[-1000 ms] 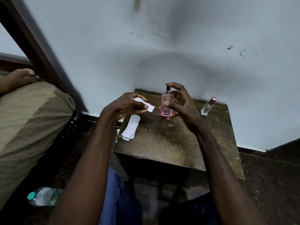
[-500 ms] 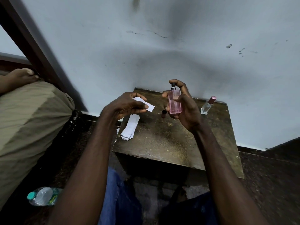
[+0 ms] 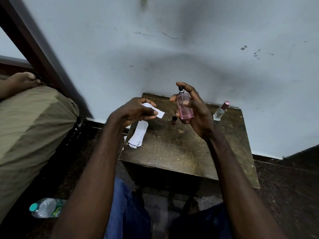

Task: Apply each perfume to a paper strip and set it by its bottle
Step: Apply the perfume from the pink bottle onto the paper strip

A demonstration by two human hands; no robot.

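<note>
My right hand (image 3: 196,109) grips a pink perfume bottle (image 3: 184,107) above the small wooden table (image 3: 181,152), with its forefinger over the black spray nozzle at the top. The bottle tilts a little and its nozzle faces left. My left hand (image 3: 134,111) pinches a white paper strip (image 3: 159,113) just left of the bottle. A dark cap (image 3: 174,120) stands on the table between my hands. A second bottle (image 3: 221,111), clear with a pink cap, stands at the table's back right. A stack of white paper strips (image 3: 139,135) lies on the table's left edge.
The table stands against a grey wall. A person in olive trousers sits at the left, with a bare foot (image 3: 22,81) showing. A plastic water bottle (image 3: 45,207) lies on the dark floor at the lower left. My legs in blue jeans are below the table.
My right hand has lifted the pink bottle off the table and moved it slightly right, uncovering the dark cap. My left hand with the strip has stayed where it was.
</note>
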